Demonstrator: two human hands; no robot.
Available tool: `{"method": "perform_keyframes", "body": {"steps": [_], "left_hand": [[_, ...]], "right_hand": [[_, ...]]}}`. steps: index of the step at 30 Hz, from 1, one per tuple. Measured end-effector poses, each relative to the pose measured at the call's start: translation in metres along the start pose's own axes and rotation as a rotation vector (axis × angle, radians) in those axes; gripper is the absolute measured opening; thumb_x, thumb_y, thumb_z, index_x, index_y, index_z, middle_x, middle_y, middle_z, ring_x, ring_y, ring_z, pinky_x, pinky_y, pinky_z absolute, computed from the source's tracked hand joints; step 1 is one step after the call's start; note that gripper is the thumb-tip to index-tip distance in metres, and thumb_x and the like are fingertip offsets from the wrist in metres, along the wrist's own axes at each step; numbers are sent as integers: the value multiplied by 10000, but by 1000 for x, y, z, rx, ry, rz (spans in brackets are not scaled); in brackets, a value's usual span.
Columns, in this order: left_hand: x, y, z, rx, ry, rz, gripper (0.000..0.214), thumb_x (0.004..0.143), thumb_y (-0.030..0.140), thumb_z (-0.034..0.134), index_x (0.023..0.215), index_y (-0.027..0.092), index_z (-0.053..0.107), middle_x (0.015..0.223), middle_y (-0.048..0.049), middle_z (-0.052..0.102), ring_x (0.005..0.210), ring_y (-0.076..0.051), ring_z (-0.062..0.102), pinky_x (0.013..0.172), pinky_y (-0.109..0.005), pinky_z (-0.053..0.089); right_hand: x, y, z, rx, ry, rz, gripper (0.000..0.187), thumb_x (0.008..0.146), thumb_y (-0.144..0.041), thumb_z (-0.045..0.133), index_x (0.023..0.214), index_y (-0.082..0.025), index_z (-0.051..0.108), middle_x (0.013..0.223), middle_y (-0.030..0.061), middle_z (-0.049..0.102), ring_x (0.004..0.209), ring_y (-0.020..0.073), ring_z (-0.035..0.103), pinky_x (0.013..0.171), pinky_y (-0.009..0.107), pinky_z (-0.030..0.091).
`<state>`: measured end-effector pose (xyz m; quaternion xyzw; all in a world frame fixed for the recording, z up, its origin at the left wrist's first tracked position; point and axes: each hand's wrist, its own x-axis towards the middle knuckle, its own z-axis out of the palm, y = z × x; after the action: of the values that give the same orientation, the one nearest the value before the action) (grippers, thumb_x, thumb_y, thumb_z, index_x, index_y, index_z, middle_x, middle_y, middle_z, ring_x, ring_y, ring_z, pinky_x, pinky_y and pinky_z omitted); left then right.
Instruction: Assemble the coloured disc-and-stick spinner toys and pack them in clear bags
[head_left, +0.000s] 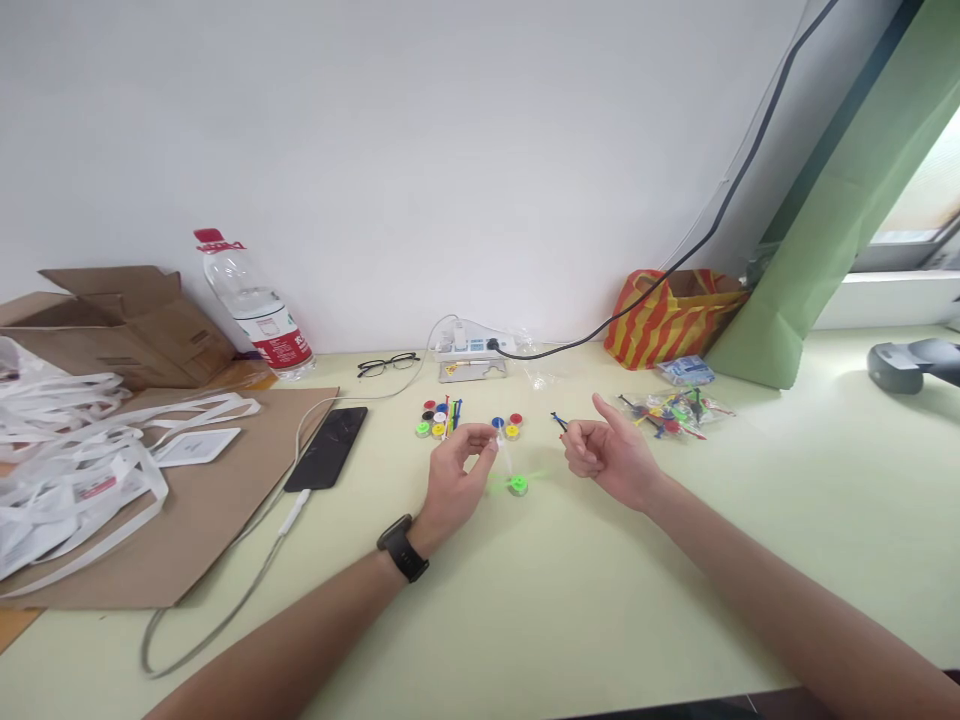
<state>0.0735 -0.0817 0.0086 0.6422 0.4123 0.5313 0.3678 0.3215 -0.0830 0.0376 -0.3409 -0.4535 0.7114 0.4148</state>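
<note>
My left hand (459, 470), with a black watch at the wrist, pinches a thin pale stick (502, 458) that stands up from a small green spinning top (517, 485) on the pale green table (570, 600). The top looks blurred, with a green smear around it. My right hand (604, 455) hovers just right of the top, fingers curled in, thumb raised; nothing shows in it. Beyond the hands lie a cluster of small coloured discs and sticks (439, 418) and three more discs (506, 426). A small dark stick (559, 421) lies near my right hand.
A black phone (327, 447) on a cable lies left of the hands, beside brown cardboard with white lanyards (90, 450). At the back stand a water bottle (255, 305), glasses (388, 364), a power strip (472, 347), a striped bag (671, 315) and a clear bag of coloured parts (675, 410).
</note>
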Motion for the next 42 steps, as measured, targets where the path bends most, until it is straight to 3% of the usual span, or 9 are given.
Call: {"method": "perform_keyframes", "body": {"steps": [10,19,35,38,42], "left_hand": [[-2,5,0,-98,114,70,172,959,329,623,1082,208,632,1064,-68,642,993,-194,620,898,-326,511],[2,2,-1,-168,117,64,171,989,340,568,1059,195,624,994,-62,641,888,-187,622,831,-337,516],[0,-3,0,-59,-43,36,153,993,322,555,1041,196,627,972,-53,641,853,-165,609,802,-313,522],[-1,-2,1,-68,-57,17,162,993,333,555,1047,198,626,960,-47,647,848,-165,624,790,-309,527],[0,-2,2,-79,-74,-13,183,1002,346,535,1062,199,627,910,-33,635,790,-156,623,738,-295,523]], "right_hand": [[0,-1,-2,-14,46,6,640,921,-748,368,624,-207,537,534,-34,286,489,122,190,512,286,220],[7,12,-10,24,44,6,568,961,-648,450,669,-178,584,539,-42,311,490,104,190,509,286,153],[10,17,-10,-76,70,29,556,960,-665,447,707,-187,574,561,-45,333,515,110,221,500,283,152],[10,18,-8,-204,120,-4,555,962,-671,439,724,-189,575,572,-44,342,523,111,247,502,276,157],[6,24,1,-616,90,-164,381,941,-574,575,922,-201,652,670,-30,456,590,124,384,542,261,275]]}}
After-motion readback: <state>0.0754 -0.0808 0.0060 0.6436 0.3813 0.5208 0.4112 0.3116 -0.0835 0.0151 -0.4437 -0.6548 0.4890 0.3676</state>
